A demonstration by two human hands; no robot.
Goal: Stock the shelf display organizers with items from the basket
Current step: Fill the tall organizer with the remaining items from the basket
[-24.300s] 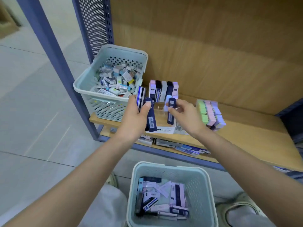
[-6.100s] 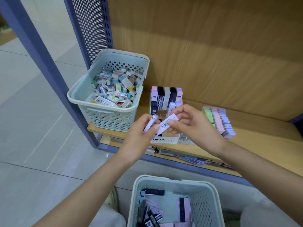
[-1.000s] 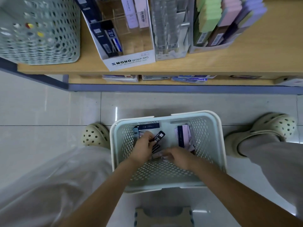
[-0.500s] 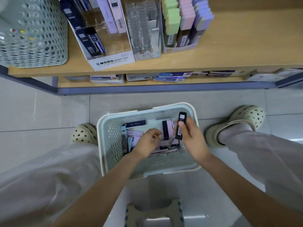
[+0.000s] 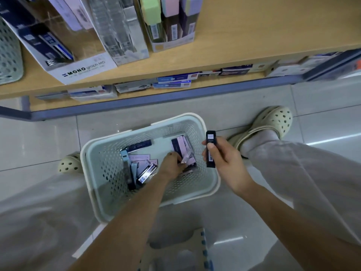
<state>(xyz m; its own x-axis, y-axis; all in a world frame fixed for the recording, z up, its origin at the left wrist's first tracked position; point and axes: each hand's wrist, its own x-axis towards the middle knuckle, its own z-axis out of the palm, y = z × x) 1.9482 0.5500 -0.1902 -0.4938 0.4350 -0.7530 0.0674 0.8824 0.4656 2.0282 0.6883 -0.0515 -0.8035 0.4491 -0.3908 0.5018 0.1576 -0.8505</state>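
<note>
Your right hand is clamped around a slim dark box, thumb on its face, holding it upright above the basket's right rim. Your left hand reaches among the loose boxes on the basket floor, fingers curled onto a pale one; I cannot tell whether it is pinched yet. They look light, stiff and smooth, likely slippery. Take each by its long edges, mid-length, for the display box on the shelf.

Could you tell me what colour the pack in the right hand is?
The pack is black with a white barcode label; head view.
</note>
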